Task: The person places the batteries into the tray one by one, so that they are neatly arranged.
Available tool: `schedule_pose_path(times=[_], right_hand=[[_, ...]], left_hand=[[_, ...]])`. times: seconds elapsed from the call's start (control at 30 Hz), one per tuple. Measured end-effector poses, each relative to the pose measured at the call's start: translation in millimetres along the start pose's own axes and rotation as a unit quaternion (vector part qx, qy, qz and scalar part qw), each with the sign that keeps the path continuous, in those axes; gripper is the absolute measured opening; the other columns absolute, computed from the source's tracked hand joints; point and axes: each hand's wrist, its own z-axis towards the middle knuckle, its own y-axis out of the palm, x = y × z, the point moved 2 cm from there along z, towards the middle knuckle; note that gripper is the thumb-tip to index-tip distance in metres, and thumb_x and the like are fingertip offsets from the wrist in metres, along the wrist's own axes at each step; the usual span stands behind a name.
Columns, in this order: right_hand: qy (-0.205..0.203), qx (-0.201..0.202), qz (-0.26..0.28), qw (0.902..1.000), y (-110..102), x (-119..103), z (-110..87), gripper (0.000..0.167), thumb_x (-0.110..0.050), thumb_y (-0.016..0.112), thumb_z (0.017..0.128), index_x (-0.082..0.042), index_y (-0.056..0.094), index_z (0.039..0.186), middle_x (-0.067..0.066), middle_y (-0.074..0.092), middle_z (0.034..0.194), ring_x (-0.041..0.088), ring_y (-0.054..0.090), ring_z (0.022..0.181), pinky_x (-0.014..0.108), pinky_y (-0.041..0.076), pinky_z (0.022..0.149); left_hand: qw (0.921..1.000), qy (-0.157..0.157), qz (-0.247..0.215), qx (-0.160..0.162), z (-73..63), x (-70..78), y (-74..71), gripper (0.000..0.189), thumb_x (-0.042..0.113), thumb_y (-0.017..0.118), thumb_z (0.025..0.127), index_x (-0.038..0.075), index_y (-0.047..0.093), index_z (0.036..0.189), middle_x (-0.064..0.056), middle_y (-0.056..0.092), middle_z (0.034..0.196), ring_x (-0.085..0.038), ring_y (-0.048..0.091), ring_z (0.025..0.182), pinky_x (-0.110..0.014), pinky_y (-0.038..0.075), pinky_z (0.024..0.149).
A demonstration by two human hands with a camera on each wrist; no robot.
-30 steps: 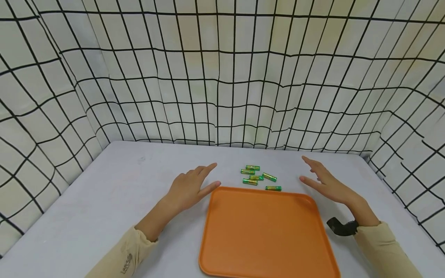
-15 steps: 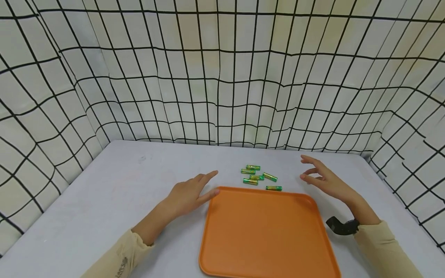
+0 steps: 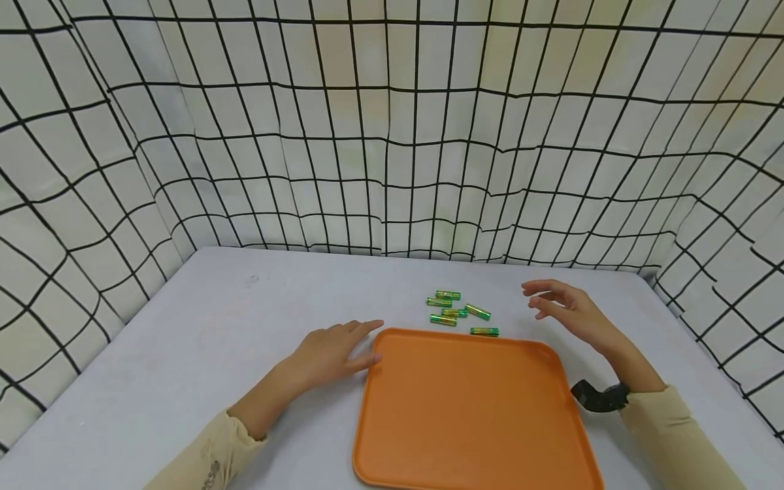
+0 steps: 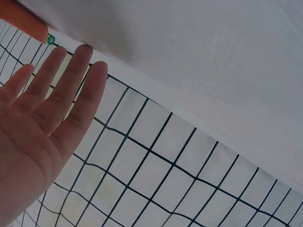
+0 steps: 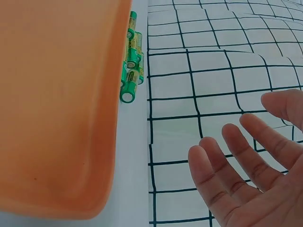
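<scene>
Six batteries (image 3: 454, 313) lie beyond the tray (image 3: 471, 408), long axes roughly parallel to the far edge of the counter (image 3: 294, 286); one slants. Left hand (image 3: 327, 354) and right hand (image 3: 569, 313) are apart, fingers relaxed, empty.

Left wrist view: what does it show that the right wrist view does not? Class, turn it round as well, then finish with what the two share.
Only the left wrist view: the person's left hand, palm towards the camera, four fingers in view.

Only the right wrist view: the right hand, the broad flat inside of the orange tray, and several green batteries grouped beside its rim.

Both: part of the tray, at least one battery, the white table and the grid-lined backdrop.
</scene>
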Motion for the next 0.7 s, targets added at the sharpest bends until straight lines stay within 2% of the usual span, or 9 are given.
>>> schedule_pose_path(times=[0.13,0.23,0.37,0.43,0.57,0.7], right_hand=[[0.007,0.002,-0.001,1.0,2,2,1.3,0.036,-0.019,0.054,0.102,0.004,0.055,0.129,0.025,0.057,0.128,0.02,0.061,0.098,0.032,0.055,0.081],[0.006,0.006,0.001,1.0,3,2,2.2,0.034,-0.019,0.054,0.101,0.003,0.057,0.126,0.025,0.058,0.125,0.021,0.062,0.098,0.032,0.056,0.08],[0.002,0.011,0.001,0.9999,5,4,4.1,0.03,-0.019,0.057,0.1,0.002,0.061,0.122,0.012,0.063,0.117,0.021,0.063,0.096,0.032,0.056,0.08],[0.005,0.009,0.0,0.9999,6,4,5.4,0.03,-0.019,0.059,0.099,0.001,0.062,0.121,0.01,0.064,0.116,0.022,0.064,0.095,0.033,0.056,0.08],[0.014,0.001,0.001,0.9999,9,5,7.3,0.032,-0.019,0.062,0.097,0.003,0.062,0.12,0.021,0.062,0.121,0.026,0.064,0.096,0.03,0.055,0.081],[0.014,-0.005,0.003,0.9999,11,7,8.1,0.033,-0.018,0.063,0.096,0.005,0.062,0.12,0.027,0.06,0.122,0.018,0.065,0.095,0.025,0.054,0.08]], left_hand=[[0.9999,0.01,0.012,-0.004,-1.4,0.1,2.7,0.059,0.048,0.06,0.093,0.015,0.051,0.14,-0.008,0.061,0.129,-0.03,0.061,0.111,-0.049,0.05,0.085],[0.9997,0.012,0.018,-0.009,-1.4,0.4,4.8,0.058,0.048,0.062,0.092,0.014,0.054,0.138,-0.008,0.061,0.128,-0.03,0.06,0.111,-0.049,0.05,0.085],[0.9995,0.015,0.022,-0.015,-1.5,1.1,6.2,0.057,0.047,0.065,0.09,0.013,0.056,0.135,-0.008,0.062,0.126,-0.031,0.058,0.112,-0.049,0.049,0.087],[0.9994,0.015,0.026,-0.016,-2.4,1.2,6.6,0.057,0.047,0.066,0.09,0.013,0.057,0.135,-0.007,0.062,0.125,-0.03,0.058,0.113,-0.05,0.048,0.087],[0.9992,0.019,0.031,-0.018,-3.5,1.7,6.9,0.057,0.047,0.066,0.09,0.013,0.057,0.134,-0.007,0.061,0.126,-0.03,0.057,0.114,-0.05,0.048,0.088],[0.999,0.021,0.036,-0.018,-4.1,2.1,6.2,0.057,0.047,0.067,0.089,0.013,0.058,0.134,-0.006,0.061,0.127,-0.03,0.056,0.115,-0.049,0.048,0.089]])
